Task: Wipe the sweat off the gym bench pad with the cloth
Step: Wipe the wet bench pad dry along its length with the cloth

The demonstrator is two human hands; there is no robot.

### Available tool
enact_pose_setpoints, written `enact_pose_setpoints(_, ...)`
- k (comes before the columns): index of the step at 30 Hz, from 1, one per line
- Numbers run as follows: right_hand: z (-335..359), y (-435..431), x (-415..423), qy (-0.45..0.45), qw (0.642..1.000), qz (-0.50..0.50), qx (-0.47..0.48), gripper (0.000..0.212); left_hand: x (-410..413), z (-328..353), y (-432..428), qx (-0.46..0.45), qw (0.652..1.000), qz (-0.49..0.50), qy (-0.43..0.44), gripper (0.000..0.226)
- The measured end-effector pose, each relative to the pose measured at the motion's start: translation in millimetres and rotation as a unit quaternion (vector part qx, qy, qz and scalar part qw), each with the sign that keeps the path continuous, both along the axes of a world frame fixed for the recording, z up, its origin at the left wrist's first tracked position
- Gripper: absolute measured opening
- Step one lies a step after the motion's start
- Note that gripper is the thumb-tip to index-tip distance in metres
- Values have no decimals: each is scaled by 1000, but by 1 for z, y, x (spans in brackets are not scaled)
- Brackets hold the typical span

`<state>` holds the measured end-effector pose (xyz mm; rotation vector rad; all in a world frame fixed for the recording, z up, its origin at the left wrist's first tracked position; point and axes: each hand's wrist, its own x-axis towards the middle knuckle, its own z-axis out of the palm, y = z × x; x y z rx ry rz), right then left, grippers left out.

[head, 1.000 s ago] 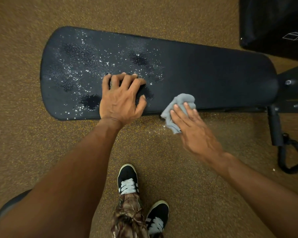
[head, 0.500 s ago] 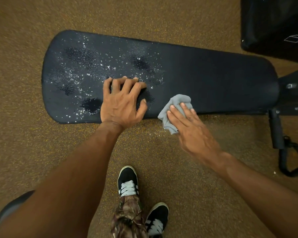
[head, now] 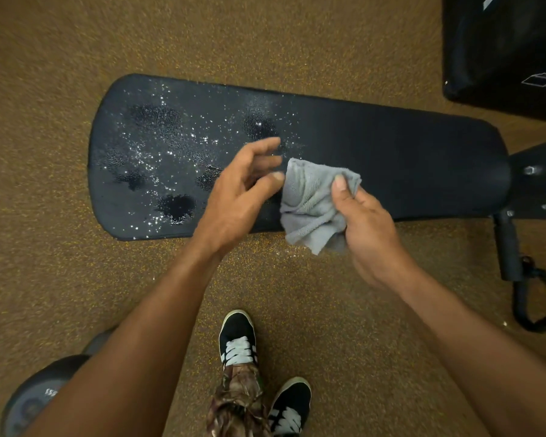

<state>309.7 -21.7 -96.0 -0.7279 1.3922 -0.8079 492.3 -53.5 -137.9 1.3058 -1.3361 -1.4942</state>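
The right hand grips the crumpled grey terry cloth over the long black padded bench. The left hand hovers beside it, fingers loose. Best to flatten the cloth, then sweep through the sweat droplets beyond the left hand.

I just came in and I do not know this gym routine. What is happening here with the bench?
A person stands over a black bench pad. The right hand grips a grey cloth above the pad's near edge. The left hand hovers open beside the cloth, its thumb close to it. The pad's left part is covered with sweat droplets, not yet wiped.
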Motion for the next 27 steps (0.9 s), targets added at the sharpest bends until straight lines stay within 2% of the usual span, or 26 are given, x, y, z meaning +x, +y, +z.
enact_pose_setpoints(3,0,-11,5,-66,996,-53,10,30,-4,12,-11,112,988,-53,93,49)
enact_pose_setpoints(5,0,-16,9,-94,992,-83,18,30,-6,14,-18,157,978,-63,119,41)
enact_pose_setpoints(8,-2,-20,11,-87,993,-77,27,28,-3,11,-23,184,975,-26,122,33)
enact_pose_setpoints(13,-3,-16,16,-35,999,-27,31,27,5,4,-14,147,988,10,49,26)
enact_pose_setpoints(17,-7,-15,22,-54,998,-25,29,27,4,5,-4,131,988,13,84,34)
enact_pose_setpoints(21,-12,-17,23,-43,999,-17,18,23,8,3,-6,143,976,60,152,12)
enact_pose_setpoints(24,-18,-21,21,16,999,-27,7,23,8,4,-10,149,973,83,158,6)
enact_pose_setpoints(27,-26,-25,23,83,995,-51,-2,21,7,1,-13,111,985,96,88,2)
